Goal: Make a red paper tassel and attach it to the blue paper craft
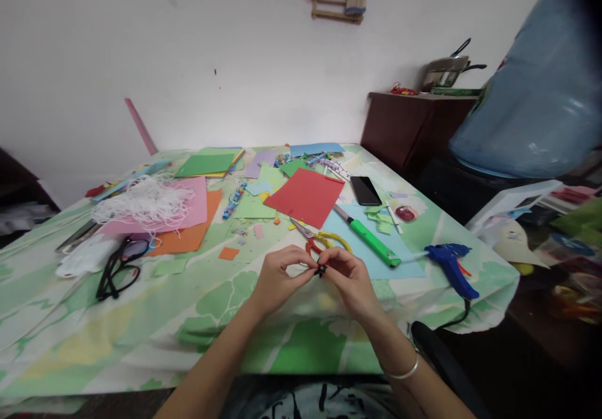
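Note:
My left hand [283, 276] and my right hand [350, 279] meet over the front of the table, thumbs and forefingers pinched together. Between the fingertips is a small black piece [321, 270], too small to make out its kind; both hands touch it. Right behind the fingers lie scissors [329, 241] with orange and yellow handles, blades pointing to the back left. A green utility knife [374, 242] rests on light blue paper [414, 270] to the right of my right hand. Beyond the scissors lies a sheet of red paper [306, 196].
A blue glue gun [451, 271] with a cord lies at the right edge. Black glasses [115, 275], white string [143, 202] and coloured paper [207, 163] are on the left. A phone [365, 190] lies back right. A large water bottle [536, 86] stands beside the table.

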### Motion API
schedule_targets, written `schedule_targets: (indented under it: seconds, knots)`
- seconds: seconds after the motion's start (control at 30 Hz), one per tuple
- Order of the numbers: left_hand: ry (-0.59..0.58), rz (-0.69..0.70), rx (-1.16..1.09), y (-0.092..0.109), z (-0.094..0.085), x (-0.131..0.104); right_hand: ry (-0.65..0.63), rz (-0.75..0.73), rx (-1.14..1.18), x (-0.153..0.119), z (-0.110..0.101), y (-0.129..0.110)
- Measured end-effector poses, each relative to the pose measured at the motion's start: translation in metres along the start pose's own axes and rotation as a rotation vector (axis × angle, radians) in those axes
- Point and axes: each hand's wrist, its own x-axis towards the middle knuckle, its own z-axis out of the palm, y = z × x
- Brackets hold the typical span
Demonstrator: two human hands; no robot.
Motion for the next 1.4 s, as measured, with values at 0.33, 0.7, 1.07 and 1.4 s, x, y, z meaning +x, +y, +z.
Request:
schedule_targets:
  seconds: [0.33,0.7,1.07,1.4]
  knots:
    - [-0.042,0.034,0.062,0.019,-0.024,0.004,-0.067,-0.019,0.044,0.003,0.014,-0.019]
    - [-0.063,0.238,0.231,0.022,-0.027,0.0,-0.026,-0.023,0.041,0.001,0.015,-0.02]
    - [-0.065,0.393,0.348,0.021,-0.025,0.0,-0.043,0.005,0.007,0.001,0.015,-0.022]
    - [-0.175,0.339,0.619,0.022,-0.064,0.029,0.011,0.115,0.047,0.02,0.015,-0.016]
